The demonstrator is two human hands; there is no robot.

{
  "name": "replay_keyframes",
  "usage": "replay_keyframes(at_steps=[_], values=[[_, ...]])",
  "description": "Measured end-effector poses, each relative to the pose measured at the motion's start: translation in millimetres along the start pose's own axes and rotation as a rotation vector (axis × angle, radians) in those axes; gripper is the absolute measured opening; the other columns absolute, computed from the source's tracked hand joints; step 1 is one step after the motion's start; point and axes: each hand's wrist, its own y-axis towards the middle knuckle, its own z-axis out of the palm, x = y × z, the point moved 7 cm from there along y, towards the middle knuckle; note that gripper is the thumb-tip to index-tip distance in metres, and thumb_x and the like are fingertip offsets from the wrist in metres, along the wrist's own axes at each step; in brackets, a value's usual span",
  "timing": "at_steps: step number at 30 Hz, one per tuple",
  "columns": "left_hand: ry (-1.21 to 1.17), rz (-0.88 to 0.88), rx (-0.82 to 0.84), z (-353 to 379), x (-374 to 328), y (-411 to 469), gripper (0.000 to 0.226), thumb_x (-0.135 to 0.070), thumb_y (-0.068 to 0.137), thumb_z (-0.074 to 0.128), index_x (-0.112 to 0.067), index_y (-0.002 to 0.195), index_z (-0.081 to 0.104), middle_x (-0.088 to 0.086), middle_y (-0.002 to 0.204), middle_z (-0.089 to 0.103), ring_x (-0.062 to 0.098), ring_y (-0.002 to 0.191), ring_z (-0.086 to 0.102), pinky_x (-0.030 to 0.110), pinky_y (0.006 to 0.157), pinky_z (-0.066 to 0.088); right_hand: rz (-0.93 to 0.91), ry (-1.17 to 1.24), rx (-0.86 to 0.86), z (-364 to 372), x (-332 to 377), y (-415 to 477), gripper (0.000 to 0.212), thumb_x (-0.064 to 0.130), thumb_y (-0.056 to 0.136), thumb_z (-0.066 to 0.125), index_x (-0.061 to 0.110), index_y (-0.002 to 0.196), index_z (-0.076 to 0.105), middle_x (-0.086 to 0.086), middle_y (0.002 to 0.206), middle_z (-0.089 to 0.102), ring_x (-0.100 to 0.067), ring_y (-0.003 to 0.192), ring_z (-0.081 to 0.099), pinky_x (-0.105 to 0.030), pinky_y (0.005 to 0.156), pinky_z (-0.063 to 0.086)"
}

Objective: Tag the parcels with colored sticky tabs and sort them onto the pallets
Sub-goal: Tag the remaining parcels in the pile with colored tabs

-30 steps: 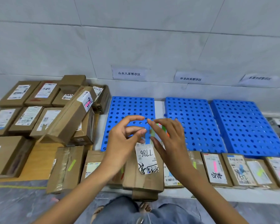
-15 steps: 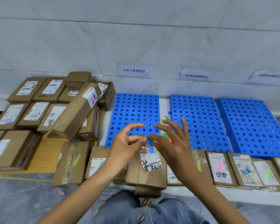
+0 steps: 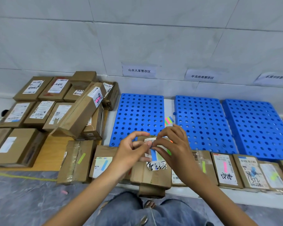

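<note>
My left hand (image 3: 131,152) pinches the top of a blue sticky tab (image 3: 153,154) between thumb and forefinger. The tab hangs over the white label (image 3: 156,167) of a brown parcel (image 3: 150,176) that lies on top of the front row. My right hand (image 3: 175,147) is fingertip to fingertip with the left and holds a pad of colored tabs (image 3: 169,151), of which green and orange edges show. Three blue pallets (image 3: 139,115) (image 3: 201,121) (image 3: 258,128) lie bare behind the row. Whether the tab touches the label is hidden.
Front-row parcels carry tabs: green (image 3: 81,158), blue (image 3: 104,164), pink (image 3: 225,167). A pile of untagged parcels (image 3: 39,111) fills the left. A second strip of tabs (image 3: 169,120) lies between the first two pallets. Paper signs (image 3: 139,70) hang on the wall.
Both hands have dropped closer to the parcel, and the blue tab now hangs over its label. The fingertips have drawn together.
</note>
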Motion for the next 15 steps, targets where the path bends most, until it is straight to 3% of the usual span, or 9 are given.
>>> replay_keyframes(at_steps=[5, 9, 15], values=[[-0.006, -0.103, -0.014, -6, 12, 0, 0.019, -0.004, 0.086, 0.062, -0.007, 0.105, 0.061, 0.011, 0.08, 0.07, 0.015, 0.068, 0.068, 0.032, 0.058, 0.059, -0.017, 0.034, 0.075, 7, 3, -5, 0.017, 0.032, 0.086, 0.059, 0.021, 0.08, 0.07, 0.0, 0.086, 0.058, -0.016, 0.092, 0.048, -0.029, 0.093, 0.033], [0.009, -0.078, -0.145, -28, 20, 9, 0.02, -0.002, 0.083, 0.065, -0.005, 0.103, 0.06, 0.008, 0.074, 0.069, 0.011, 0.062, 0.067, 0.026, 0.053, 0.056, 0.053, 0.099, 0.187, 19, -3, -17, 0.016, 0.037, 0.083, 0.06, 0.024, 0.076, 0.069, 0.005, 0.086, 0.056, -0.011, 0.091, 0.044, -0.019, 0.09, 0.028], [-0.087, -0.052, -0.479, -106, 56, 22, 0.014, 0.004, 0.087, 0.058, -0.008, 0.086, 0.051, 0.014, 0.081, 0.066, 0.016, 0.06, 0.068, 0.022, 0.05, 0.056, 0.53, 0.432, 0.311, 29, -52, -30, 0.008, 0.026, 0.078, 0.072, 0.029, 0.074, 0.066, 0.008, 0.089, 0.059, -0.007, 0.098, 0.049, -0.017, 0.085, 0.035]])
